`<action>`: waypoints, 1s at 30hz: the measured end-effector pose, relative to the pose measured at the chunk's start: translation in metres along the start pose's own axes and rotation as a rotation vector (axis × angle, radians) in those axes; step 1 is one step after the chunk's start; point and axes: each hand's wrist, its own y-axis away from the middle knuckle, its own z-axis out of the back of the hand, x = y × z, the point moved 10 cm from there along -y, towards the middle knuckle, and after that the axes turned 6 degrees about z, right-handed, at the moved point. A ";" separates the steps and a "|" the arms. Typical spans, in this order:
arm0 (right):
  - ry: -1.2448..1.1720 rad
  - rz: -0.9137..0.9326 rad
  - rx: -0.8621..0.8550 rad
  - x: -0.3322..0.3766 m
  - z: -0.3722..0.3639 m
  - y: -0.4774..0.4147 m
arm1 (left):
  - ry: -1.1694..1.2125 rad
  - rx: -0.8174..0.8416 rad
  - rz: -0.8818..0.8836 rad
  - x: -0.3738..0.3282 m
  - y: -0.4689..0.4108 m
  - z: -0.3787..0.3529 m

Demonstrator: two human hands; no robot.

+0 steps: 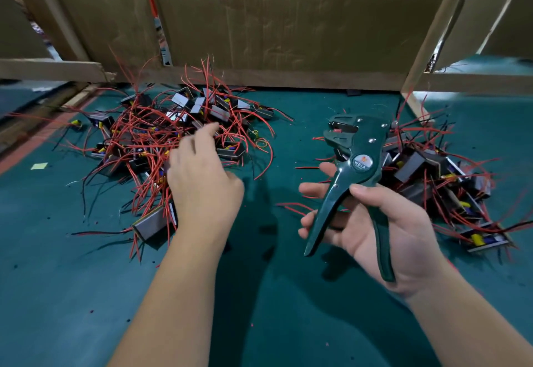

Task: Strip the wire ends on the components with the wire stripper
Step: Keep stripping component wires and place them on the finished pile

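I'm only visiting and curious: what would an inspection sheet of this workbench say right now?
Surface: green mat, dotted with small specks.
Job's things: wire stripper; left pile of components; right pile of components.
Clutter: pale paper scrap on the mat's left side.
Hands: left hand open, reaching over the left pile; right hand grips the stripper's handles, jaws pointing up and away.
Cables: red and black leads tangled through both piles.
Surroundings: cardboard wall and wooden frame behind the mat.
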 end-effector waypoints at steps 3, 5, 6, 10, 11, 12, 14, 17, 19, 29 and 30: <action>-0.008 -0.009 0.003 -0.003 0.000 0.000 | -0.103 0.191 -0.042 -0.003 0.007 -0.031; -0.004 -0.005 -0.018 -0.003 0.002 0.000 | -0.038 0.243 -0.094 -0.008 0.012 -0.041; 0.001 0.004 -0.042 -0.003 0.004 -0.001 | 0.015 0.263 -0.114 -0.010 0.013 -0.045; 0.002 0.005 -0.180 0.000 0.020 -0.004 | 0.276 0.275 -0.122 -0.013 0.012 -0.048; 0.003 -0.002 -0.213 0.000 0.025 -0.005 | 0.349 0.273 -0.105 -0.014 0.013 -0.045; 0.014 0.000 -0.241 0.002 0.029 -0.006 | 0.441 0.281 -0.082 -0.016 0.014 -0.043; 0.120 0.045 -0.296 0.007 0.040 -0.007 | 0.675 0.354 -0.035 -0.023 0.017 -0.041; 0.379 0.204 -0.399 0.028 0.056 -0.005 | 0.962 0.572 -0.002 -0.038 0.024 -0.043; 0.437 0.297 -0.451 0.042 0.063 -0.004 | 1.029 0.813 0.039 -0.043 0.033 -0.053; 0.424 0.435 -0.589 0.083 0.093 0.004 | 0.975 0.958 0.276 -0.024 0.040 -0.067; 0.364 0.410 -0.546 0.082 0.091 0.001 | 1.043 0.826 0.379 -0.013 0.030 -0.067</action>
